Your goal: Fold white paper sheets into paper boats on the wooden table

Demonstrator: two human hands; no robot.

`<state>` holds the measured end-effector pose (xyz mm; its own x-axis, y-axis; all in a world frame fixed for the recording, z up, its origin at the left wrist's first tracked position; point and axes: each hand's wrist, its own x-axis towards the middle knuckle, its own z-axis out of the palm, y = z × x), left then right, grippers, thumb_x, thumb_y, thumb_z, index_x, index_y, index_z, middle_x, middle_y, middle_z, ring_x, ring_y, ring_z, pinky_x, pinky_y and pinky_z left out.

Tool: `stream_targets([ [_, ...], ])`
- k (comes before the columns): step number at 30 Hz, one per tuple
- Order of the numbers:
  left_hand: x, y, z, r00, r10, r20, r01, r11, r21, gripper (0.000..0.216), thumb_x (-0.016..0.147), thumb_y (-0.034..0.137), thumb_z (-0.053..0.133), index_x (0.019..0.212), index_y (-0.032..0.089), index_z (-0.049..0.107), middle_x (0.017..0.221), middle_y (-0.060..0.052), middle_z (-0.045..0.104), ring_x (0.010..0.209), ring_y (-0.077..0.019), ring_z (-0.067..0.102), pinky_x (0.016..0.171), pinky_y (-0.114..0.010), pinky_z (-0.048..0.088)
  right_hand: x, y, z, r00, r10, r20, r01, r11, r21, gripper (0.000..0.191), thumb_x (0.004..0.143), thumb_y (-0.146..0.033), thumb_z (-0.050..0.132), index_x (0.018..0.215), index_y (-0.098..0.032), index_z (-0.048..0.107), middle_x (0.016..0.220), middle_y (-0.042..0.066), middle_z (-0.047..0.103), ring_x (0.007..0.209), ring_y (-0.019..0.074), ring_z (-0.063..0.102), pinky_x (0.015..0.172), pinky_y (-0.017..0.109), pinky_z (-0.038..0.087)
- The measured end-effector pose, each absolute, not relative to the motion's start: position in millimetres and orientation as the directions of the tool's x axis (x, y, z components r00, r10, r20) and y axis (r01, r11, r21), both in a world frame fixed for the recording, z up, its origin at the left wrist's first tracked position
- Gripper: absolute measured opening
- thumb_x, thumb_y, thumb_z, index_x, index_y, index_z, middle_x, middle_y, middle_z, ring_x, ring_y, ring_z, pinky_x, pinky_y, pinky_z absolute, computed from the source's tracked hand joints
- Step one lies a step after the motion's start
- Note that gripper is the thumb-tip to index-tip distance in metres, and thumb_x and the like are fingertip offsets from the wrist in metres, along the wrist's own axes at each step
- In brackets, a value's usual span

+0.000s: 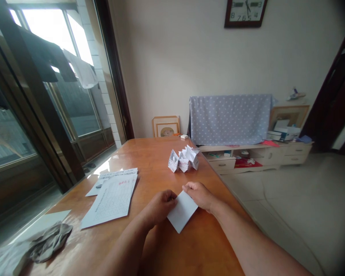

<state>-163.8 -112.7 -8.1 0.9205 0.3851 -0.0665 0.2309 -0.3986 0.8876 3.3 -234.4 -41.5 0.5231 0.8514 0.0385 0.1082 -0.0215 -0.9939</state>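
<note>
A folded white sheet of paper (182, 212) lies on the wooden table (149, 161) in front of me. My left hand (160, 206) is closed, its fingertips pinching the paper's left edge. My right hand (199, 194) is closed too, pressing and gripping the paper's upper right edge. Beyond the hands, a small cluster of finished folded paper shapes (184, 159) stands near the table's right edge.
A stack of printed sheets (112, 195) lies to the left. A crumpled grey cloth (50, 239) sits at the near left corner. Sliding glass doors (40, 107) run along the left. A low cabinet (255, 155) with a dotted cover stands behind the table; open floor lies right.
</note>
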Motion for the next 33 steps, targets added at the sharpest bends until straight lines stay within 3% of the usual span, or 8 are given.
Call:
stream_targets([
  [9,-164.0,-108.1,-3.3,0.86,0.507,-0.06,0.156,-0.148,0.977,0.021,0.079,0.034,0.062,0.086,0.014,0.061,0.071,-0.001,0.059,0.063,-0.0137,0.053,0.06,-0.025,0.039,1.0,-238.2,-29.7,0.539,0.842,0.033,0.059,0.002,-0.998,0.055,0.088,-0.07,0.051,0.09,-0.016,0.064,0.075,0.003,0.064,0.062,0.014,0.052,0.053,0.026,0.034],
  [14,-164.2,-111.5,0.7,0.838,0.539,-0.084,0.158,-0.094,0.983,0.021,0.078,0.034,0.064,0.085,0.015,0.062,0.069,-0.001,0.06,0.061,-0.0139,0.053,0.056,-0.024,0.038,-6.0,-242.6,-23.5,0.508,0.861,0.023,0.086,-0.025,-0.996,0.046,0.079,-0.064,0.067,0.082,-0.018,0.063,0.073,0.0,0.063,0.063,0.0132,0.05,0.056,0.025,0.034],
  [18,-164.3,-117.0,4.3,0.836,0.545,-0.07,0.109,-0.04,0.993,0.03,0.08,0.045,0.067,0.085,0.016,0.063,0.067,0.0,0.059,0.057,-0.0128,0.051,0.052,-0.023,0.037,-11.6,-242.9,-24.0,0.446,0.895,0.024,0.077,-0.011,-0.997,0.042,0.081,-0.06,0.068,0.079,-0.018,0.062,0.07,-0.001,0.061,0.063,0.0128,0.049,0.059,0.026,0.035],
  [24,-162.9,-118.5,2.7,0.811,0.582,-0.057,0.141,-0.1,0.985,0.027,0.083,0.043,0.065,0.077,0.016,0.06,0.06,0.001,0.056,0.053,-0.0117,0.05,0.049,-0.021,0.034,-17.3,-240.1,-30.0,0.369,0.929,0.024,0.073,-0.003,-0.997,0.04,0.085,-0.057,0.066,0.083,-0.018,0.063,0.07,-0.002,0.059,0.062,0.0125,0.048,0.058,0.026,0.035],
  [33,-162.6,-120.7,4.7,0.825,0.56,-0.083,0.188,-0.133,0.973,0.014,0.081,0.031,0.062,0.081,0.017,0.063,0.063,0.0,0.061,0.053,-0.0129,0.056,0.048,-0.021,0.036,-19.5,-237.7,-37.0,0.363,0.931,0.027,0.096,-0.009,-0.995,0.037,0.087,-0.056,0.064,0.084,-0.018,0.062,0.07,-0.001,0.058,0.063,0.0136,0.049,0.059,0.027,0.036],
])
